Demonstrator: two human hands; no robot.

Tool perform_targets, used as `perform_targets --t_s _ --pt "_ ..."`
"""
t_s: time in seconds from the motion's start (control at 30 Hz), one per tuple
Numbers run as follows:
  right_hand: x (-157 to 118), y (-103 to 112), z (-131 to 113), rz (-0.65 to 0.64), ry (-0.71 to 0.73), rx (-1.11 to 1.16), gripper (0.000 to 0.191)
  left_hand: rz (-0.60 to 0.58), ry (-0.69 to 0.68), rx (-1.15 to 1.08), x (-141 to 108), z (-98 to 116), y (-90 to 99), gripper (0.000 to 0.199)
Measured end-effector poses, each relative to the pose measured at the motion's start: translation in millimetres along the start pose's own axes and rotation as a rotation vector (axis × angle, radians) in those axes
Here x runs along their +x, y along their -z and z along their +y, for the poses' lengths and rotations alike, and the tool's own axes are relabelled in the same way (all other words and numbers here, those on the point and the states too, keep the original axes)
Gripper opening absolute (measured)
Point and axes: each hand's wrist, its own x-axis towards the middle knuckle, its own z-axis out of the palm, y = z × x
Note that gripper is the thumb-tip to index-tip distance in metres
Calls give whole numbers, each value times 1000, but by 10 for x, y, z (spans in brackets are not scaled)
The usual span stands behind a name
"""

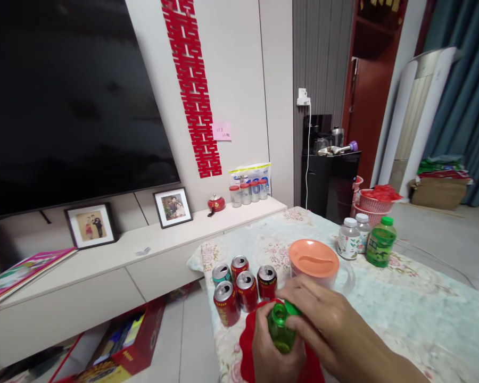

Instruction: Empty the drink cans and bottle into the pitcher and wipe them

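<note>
My left hand (277,354) is wrapped around a green plastic bottle (280,329), its open mouth facing up. Pinched in the fingers of my right hand (331,314) is a green bottle cap (292,308), just beside the bottle's mouth and off it. Beneath both hands lies a red scalloped mat (247,348), partly hidden. Several opened drink cans, such as a red can (226,306) and a teal-topped can (221,273), stand just left of my hands. Behind my right hand is a clear pitcher with an orange lid (313,256).
On the flowered tablecloth (423,308), two white-capped bottles (348,240) and a full green bottle (381,243) stand at the back right. A low white cabinet (163,268) along the wall carries photo frames (173,207) and red-lidded jars (245,194).
</note>
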Motion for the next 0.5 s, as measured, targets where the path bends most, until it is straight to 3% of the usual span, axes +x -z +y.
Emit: perform_targets --t_s 0.13,0.23,0.33,0.5 --pt "-404 -161 310 -38 -184 12 21 -3 15 -81 44 -127 90 48" --pt "-737 -409 725 -71 -329 5 26 -104 44 -51 123 -146 174 47" --pt "-994 -632 1158 -120 -512 -60 30 -132 59 -32 169 -113 206 47" --pt "-1227 -838 1554 -93 -570 -131 38 -96 83 -26 133 -114 189 50"
